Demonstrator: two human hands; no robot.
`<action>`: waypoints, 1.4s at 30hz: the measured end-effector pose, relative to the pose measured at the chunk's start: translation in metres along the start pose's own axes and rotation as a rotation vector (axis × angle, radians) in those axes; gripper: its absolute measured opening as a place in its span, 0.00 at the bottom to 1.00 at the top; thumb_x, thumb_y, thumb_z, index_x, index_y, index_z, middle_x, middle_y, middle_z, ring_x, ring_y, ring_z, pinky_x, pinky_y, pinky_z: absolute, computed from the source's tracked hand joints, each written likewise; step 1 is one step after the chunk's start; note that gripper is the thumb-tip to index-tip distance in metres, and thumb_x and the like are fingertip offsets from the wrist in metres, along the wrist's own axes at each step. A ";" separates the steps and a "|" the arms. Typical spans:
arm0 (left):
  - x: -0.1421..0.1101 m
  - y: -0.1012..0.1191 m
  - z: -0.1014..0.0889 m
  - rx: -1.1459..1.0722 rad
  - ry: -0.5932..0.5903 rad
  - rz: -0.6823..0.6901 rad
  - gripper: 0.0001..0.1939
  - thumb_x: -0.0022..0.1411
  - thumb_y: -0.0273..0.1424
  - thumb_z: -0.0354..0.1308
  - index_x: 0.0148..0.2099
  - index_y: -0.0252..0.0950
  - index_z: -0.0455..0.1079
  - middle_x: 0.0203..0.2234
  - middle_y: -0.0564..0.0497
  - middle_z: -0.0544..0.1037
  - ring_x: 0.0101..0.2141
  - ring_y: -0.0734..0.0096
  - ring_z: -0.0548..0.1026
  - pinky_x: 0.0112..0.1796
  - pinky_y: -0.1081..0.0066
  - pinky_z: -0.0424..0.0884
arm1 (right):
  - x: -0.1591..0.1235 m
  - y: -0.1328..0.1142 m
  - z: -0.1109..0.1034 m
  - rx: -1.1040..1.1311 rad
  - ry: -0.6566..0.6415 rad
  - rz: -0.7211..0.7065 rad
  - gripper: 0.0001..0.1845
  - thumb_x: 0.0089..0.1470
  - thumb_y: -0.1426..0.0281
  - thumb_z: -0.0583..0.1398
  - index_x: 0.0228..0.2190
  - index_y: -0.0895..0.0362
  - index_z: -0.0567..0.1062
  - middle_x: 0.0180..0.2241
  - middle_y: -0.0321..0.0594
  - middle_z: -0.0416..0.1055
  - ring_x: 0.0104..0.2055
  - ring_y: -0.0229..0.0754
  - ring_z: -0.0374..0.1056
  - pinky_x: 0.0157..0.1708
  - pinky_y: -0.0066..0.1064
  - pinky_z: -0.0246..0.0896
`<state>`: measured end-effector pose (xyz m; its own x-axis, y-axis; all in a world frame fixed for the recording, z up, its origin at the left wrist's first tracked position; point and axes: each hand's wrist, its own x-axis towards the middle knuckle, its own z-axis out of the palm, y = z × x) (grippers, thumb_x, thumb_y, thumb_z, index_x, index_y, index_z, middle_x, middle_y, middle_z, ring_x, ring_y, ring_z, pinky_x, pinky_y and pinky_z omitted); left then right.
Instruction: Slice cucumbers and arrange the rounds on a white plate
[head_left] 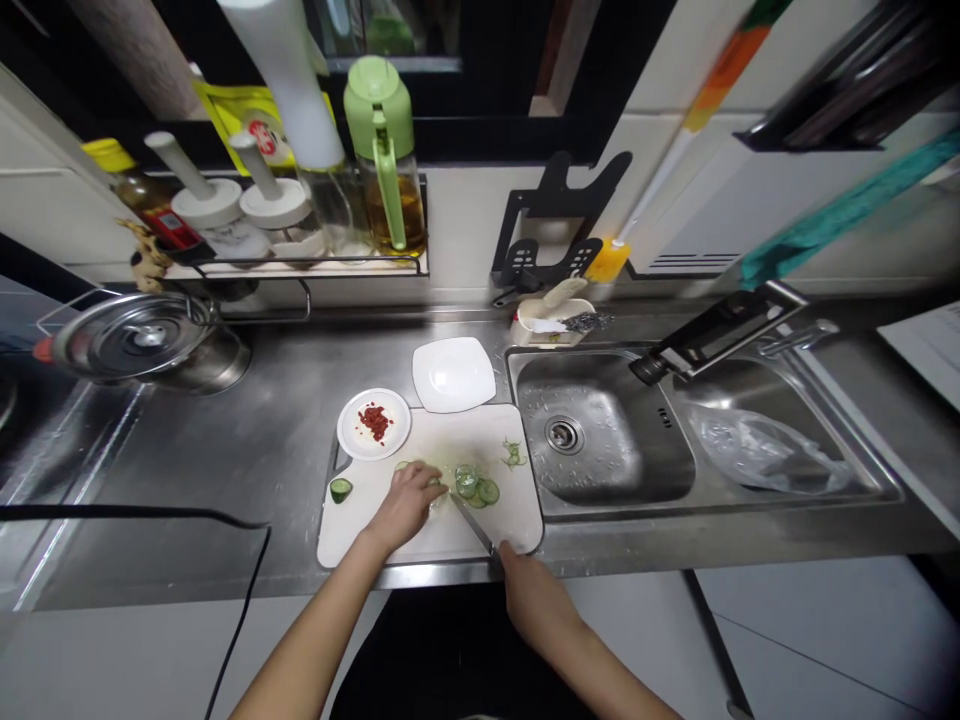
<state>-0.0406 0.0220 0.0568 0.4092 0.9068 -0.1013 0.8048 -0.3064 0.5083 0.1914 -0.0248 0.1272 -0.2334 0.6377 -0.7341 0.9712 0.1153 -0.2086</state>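
My left hand [409,503] is closed over a cucumber on the white cutting board [427,540]; most of the cucumber is hidden under the fingers. My right hand [534,590] grips a knife [474,524], its blade slanting up and left to beside my left fingertips. Just right of the blade tip lie several thin, overlapping cucumber slices [486,491]. A cut cucumber end [340,490] rests at the board's left side. Thin green shreds [513,453] lie near its right edge. A round plate [346,425] holding chopped red pieces [374,422] overlaps the board's upper left corner.
Behind the board sits a white square plate [454,373]. To the right is a steel sink [600,420] with a black faucet [697,340] and a plastic bag [757,450]. A lidded pot [146,340] stands left, below a rack of bottles including a green-topped oil jug [384,160].
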 end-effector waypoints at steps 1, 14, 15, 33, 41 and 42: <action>0.003 -0.001 -0.005 0.010 -0.033 0.026 0.20 0.59 0.21 0.50 0.48 0.45 0.73 0.48 0.48 0.71 0.52 0.59 0.59 0.48 0.57 0.59 | 0.000 0.001 0.002 -0.002 -0.001 0.007 0.28 0.51 0.85 0.46 0.54 0.62 0.63 0.38 0.51 0.74 0.44 0.47 0.70 0.36 0.30 0.59; 0.016 0.002 -0.023 -0.231 0.013 -0.241 0.06 0.56 0.28 0.53 0.30 0.36 0.70 0.26 0.51 0.73 0.32 0.70 0.68 0.36 0.71 0.61 | 0.001 0.008 0.011 -0.006 0.025 0.043 0.29 0.51 0.86 0.46 0.54 0.61 0.63 0.36 0.51 0.75 0.42 0.47 0.71 0.35 0.30 0.61; 0.013 0.003 -0.018 -0.331 0.065 -0.362 0.06 0.56 0.30 0.53 0.30 0.36 0.71 0.24 0.52 0.73 0.29 0.72 0.69 0.34 0.73 0.62 | 0.001 0.008 0.011 -0.005 0.027 0.041 0.29 0.51 0.86 0.45 0.54 0.61 0.63 0.36 0.51 0.75 0.42 0.47 0.71 0.35 0.30 0.61; -0.003 0.017 0.015 -0.419 0.235 -0.838 0.11 0.54 0.33 0.51 0.25 0.37 0.71 0.20 0.54 0.75 0.25 0.74 0.70 0.31 0.75 0.61 | 0.010 -0.035 -0.003 -0.036 0.011 -0.040 0.31 0.52 0.85 0.46 0.58 0.64 0.59 0.41 0.55 0.73 0.45 0.48 0.71 0.41 0.32 0.61; -0.003 0.015 0.014 -0.408 0.206 -0.830 0.11 0.55 0.33 0.50 0.26 0.37 0.71 0.21 0.53 0.75 0.26 0.72 0.71 0.32 0.75 0.61 | 0.011 -0.041 -0.004 -0.007 0.004 -0.034 0.30 0.51 0.86 0.46 0.56 0.65 0.60 0.41 0.56 0.73 0.45 0.48 0.70 0.41 0.33 0.61; -0.003 0.015 0.014 -0.404 0.203 -0.828 0.11 0.55 0.33 0.50 0.26 0.36 0.71 0.21 0.53 0.75 0.26 0.73 0.71 0.32 0.75 0.61 | 0.011 -0.041 -0.003 -0.004 0.002 -0.030 0.30 0.51 0.85 0.46 0.56 0.65 0.60 0.40 0.56 0.73 0.45 0.49 0.70 0.41 0.33 0.61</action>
<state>-0.0234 0.0111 0.0530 -0.3395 0.8359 -0.4312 0.5804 0.5469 0.6034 0.1492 -0.0197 0.1298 -0.2622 0.6354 -0.7263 0.9640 0.1371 -0.2280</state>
